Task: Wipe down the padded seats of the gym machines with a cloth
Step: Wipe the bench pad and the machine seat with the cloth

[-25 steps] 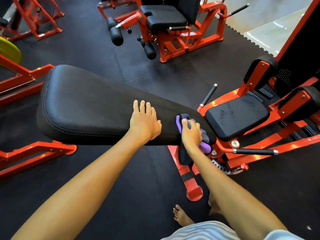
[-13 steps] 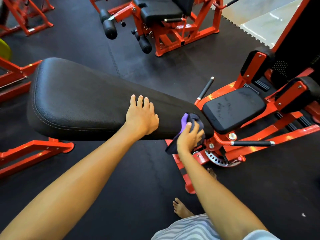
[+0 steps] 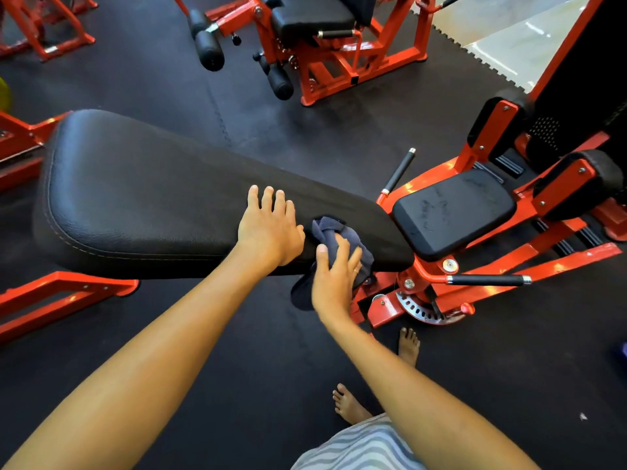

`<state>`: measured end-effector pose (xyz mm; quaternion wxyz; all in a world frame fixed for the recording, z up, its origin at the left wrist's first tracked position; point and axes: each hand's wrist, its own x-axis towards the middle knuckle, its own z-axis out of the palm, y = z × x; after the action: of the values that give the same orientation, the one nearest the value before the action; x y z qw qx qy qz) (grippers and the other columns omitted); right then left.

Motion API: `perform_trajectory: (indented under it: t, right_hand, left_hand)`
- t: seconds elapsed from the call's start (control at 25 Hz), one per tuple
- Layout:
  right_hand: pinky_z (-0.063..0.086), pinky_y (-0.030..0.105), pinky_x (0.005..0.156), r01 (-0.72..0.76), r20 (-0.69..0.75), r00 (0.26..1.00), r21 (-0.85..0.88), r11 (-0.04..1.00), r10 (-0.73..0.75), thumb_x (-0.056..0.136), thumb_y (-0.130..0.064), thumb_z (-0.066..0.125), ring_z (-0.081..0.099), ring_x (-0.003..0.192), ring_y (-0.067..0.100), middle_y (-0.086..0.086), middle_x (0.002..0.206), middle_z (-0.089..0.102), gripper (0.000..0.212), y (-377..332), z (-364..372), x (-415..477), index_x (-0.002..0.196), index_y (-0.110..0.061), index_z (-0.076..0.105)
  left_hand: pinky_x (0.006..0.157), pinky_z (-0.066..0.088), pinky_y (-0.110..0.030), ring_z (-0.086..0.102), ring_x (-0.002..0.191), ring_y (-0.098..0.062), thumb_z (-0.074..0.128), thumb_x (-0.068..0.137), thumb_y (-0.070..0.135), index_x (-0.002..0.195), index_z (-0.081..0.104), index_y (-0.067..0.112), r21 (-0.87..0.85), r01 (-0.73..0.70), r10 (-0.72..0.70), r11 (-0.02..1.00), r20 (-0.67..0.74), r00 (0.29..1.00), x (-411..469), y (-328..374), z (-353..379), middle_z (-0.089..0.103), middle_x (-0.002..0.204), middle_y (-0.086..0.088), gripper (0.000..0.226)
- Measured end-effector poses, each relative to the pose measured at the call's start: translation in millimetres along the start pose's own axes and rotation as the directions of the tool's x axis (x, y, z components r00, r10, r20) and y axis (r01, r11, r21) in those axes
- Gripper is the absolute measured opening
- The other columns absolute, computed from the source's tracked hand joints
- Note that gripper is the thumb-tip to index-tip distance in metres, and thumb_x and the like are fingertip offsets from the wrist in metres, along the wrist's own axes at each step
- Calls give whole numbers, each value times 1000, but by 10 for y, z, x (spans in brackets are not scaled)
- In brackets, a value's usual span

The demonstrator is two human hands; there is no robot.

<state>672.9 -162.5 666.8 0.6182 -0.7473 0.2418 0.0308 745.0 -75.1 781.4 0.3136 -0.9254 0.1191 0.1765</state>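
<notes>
A long black padded bench back (image 3: 152, 198) on a red frame runs from the left to the middle. My left hand (image 3: 268, 228) rests flat on its near right part, fingers straight and spread. Just to the right, my right hand (image 3: 334, 279) presses a bunched dark blue-grey cloth (image 3: 330, 228) against the pad's near edge. Part of the cloth hangs below my palm. The bench's small black seat pad (image 3: 454, 212) lies right of the cloth and shows faint smears.
A red leg machine with a black seat (image 3: 312, 18) and roller pads (image 3: 210, 50) stands at the back. Black handles (image 3: 485, 280) stick out by the seat. Red frame bars (image 3: 64, 286) lie low on the left. My bare feet (image 3: 349, 405) stand on the black rubber floor.
My right hand has slid the cloth left along the pad's near edge, closer to my left hand, and its fingers have flattened over the cloth. My left hand has stayed put.
</notes>
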Motion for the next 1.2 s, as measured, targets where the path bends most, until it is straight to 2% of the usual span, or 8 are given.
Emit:
perform_trajectory:
  t: [0.16,0.32,0.4,0.56,0.76,0.88,1.08,1.2]
  right_hand:
    - [26,52,118,87,51,996,-273,958,-76,105,-47,43,30,145,36,10,155,34,44,209,-335,654,146,-32,44]
    - [31,54,114,-13,194,975,-436,900,108,99,-46,43,41,137,41,13,147,43,40,259,-555,1524,137,-36,50]
    - [32,58,113,11,263,957,-449,893,121,93,-49,40,42,136,44,13,146,44,43,100,-435,1766,133,-41,50]
    - [31,61,111,270,422,903,-418,867,-78,98,-54,36,41,135,39,6,148,42,39,-457,-68,1660,134,-44,47]
    - [40,43,101,547,539,770,-284,788,-341,101,-54,42,44,129,24,-4,139,48,35,-93,-503,1190,133,-42,51]
    - [40,51,107,513,508,810,-374,773,-292,96,-61,35,44,132,32,1,144,45,46,238,-586,1661,137,-43,50]
    - [29,56,114,223,373,927,-467,856,-38,103,-47,38,36,140,40,9,153,35,42,-179,-7,2317,144,-41,43]
    - [31,55,112,370,493,859,-413,832,-137,102,-50,37,35,139,35,6,151,39,38,-372,62,2088,139,-43,44]
  left_hand:
    - [124,-3,-55,-4,156,-34,7,107,45,161,6,9,18,-8,8,1000,-12,1000,8,-11,-6,1,169,-14,66]
    - [124,-2,-56,-1,156,-34,9,107,44,161,8,8,11,-1,1,1000,-24,1000,-23,28,3,3,169,-15,65]
    - [124,-1,-57,0,156,-35,10,107,45,161,9,7,1,9,-9,1000,-40,999,-25,23,8,4,169,-15,66]
    - [124,-1,-59,0,156,-36,11,106,44,161,8,8,-14,39,-39,999,-62,997,37,65,17,4,169,-16,66]
    - [122,1,-63,1,155,-38,13,106,44,160,10,7,-28,73,-75,997,-77,994,83,166,52,5,169,-17,66]
    - [121,2,-64,3,155,-38,15,105,44,160,12,7,-76,106,-112,991,-80,990,153,183,44,6,169,-17,66]
    - [119,0,-67,0,156,-37,14,104,43,161,10,10,-81,161,-164,984,-38,986,262,255,15,4,169,-14,66]
    - [118,-2,-69,0,156,-37,16,103,41,161,12,10,-105,202,-206,974,-25,978,377,321,-13,5,169,-13,66]
